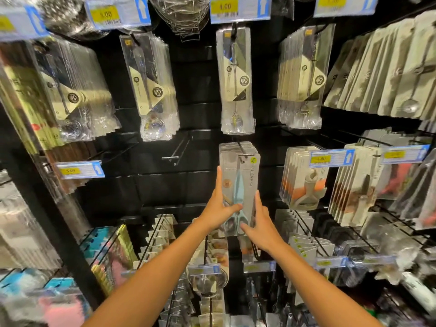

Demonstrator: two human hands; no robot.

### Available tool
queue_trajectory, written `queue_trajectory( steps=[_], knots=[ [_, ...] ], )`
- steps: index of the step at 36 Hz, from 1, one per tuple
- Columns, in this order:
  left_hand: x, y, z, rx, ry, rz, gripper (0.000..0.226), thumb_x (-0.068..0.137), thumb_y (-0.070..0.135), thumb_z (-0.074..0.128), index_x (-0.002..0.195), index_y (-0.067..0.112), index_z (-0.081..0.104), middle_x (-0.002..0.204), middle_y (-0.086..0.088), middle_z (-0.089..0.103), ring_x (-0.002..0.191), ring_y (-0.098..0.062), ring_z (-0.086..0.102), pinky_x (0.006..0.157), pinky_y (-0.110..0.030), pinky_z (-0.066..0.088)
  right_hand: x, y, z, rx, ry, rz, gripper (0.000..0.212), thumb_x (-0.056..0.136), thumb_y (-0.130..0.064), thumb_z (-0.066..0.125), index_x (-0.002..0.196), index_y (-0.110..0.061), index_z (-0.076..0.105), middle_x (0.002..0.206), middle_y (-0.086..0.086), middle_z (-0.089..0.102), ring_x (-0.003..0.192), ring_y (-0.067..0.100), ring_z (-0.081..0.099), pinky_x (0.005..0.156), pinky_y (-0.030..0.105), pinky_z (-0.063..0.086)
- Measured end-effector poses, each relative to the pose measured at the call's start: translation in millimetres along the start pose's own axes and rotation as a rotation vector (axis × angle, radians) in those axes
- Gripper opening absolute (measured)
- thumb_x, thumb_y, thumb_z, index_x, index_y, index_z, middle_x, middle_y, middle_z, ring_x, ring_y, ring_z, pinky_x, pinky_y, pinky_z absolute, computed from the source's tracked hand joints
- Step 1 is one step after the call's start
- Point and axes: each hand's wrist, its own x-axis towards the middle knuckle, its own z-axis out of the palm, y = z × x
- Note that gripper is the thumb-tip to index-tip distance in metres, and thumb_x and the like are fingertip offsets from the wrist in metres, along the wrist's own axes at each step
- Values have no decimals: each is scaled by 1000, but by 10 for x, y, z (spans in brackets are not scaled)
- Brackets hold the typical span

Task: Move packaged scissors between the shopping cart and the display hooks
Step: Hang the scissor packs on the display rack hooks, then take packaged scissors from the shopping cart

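From the head camera, the front scissors pack hangs upright, long axis vertical, its top slot at the tip of the display hook, ahead of more packs. The left hand holds its left edge with fingers stretched upward and thumb across the front; the right hand holds the lower right edge. Both hands sit below the hook and about equally near, so the pack likely travels along the prong.
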Motion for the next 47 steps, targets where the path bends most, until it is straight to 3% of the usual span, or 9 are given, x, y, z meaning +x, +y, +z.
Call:
queue_trajectory(
  steps=[9,15,19,24,32,35,39,43,47],
  knots=[
    [65,-152,133,-99,8,1,124,82,37,80,147,62,-23,166,4,27,148,-21,39,115,-59,40,192,153,-57,-20,28,2,122,86,-28,72,146,-50,-32,153,13,25,135,34,41,111,52,40],
    [-12,-280,139,-104,21,-107,109,94,9,70,155,46,-12,146,34,26,121,29,40,106,-13,42,213,236,-99,71,12,-15,113,90,-36,72,155,-41,-20,155,9,25,143,26,31,110,39,35],
    [-258,-375,116,26,33,-111,95,96,12,69,157,37,2,147,35,19,113,39,30,89,5,36,41,282,-49,134,118,-4,101,92,-34,72,159,-35,-3,159,2,24,146,19,29,113,35,31],
    [-800,-637,-111,205,39,-180,85,99,26,66,162,38,10,169,14,8,155,-4,13,127,-42,23,-371,278,87,68,240,-194,59,97,-16,64,149,-28,40,150,-10,38,141,10,35,118,40,36],
    [-1940,-984,-806,413,72,-172,72,100,29,61,160,39,22,168,18,15,155,1,9,128,-44,19,-709,-138,654,-79,-96,-443,55,97,-17,62,147,-31,43,145,-19,39,141,10,36,119,23,24],
    [-2447,-978,-1146,493,132,-150,71,100,31,59,159,43,22,167,18,19,156,-5,13,127,-47,21,-772,-413,1027,-119,-268,-497,62,99,-24,56,149,-46,27,155,-22,26,149,5,18,122,34,19],
    [-3181,-972,-1614,652,194,-204,66,98,50,49,159,37,27,168,13,18,157,-9,7,127,-48,19,-915,-934,1578,-156,-424,-570,59,101,-32,56,146,-51,23,153,-33,12,139,-21,-11,117,14,-1],
    [-3988,-1026,-2021,815,239,-236,66,99,51,46,157,23,36,163,-3,34,154,-29,25,122,-57,27,-1103,-1423,2191,-201,-600,-596,60,101,-46,49,155,-44,22,164,-20,9,152,2,-4,124,33,8],
    [-4931,-1155,-2355,918,266,-421,69,101,64,32,159,25,31,168,2,21,157,-27,12,124,-52,22,-1378,-1883,2854,-262,-702,-732,60,100,-49,50,155,-31,32,165,-8,19,154,16,9,126,40,13]
  ],
)
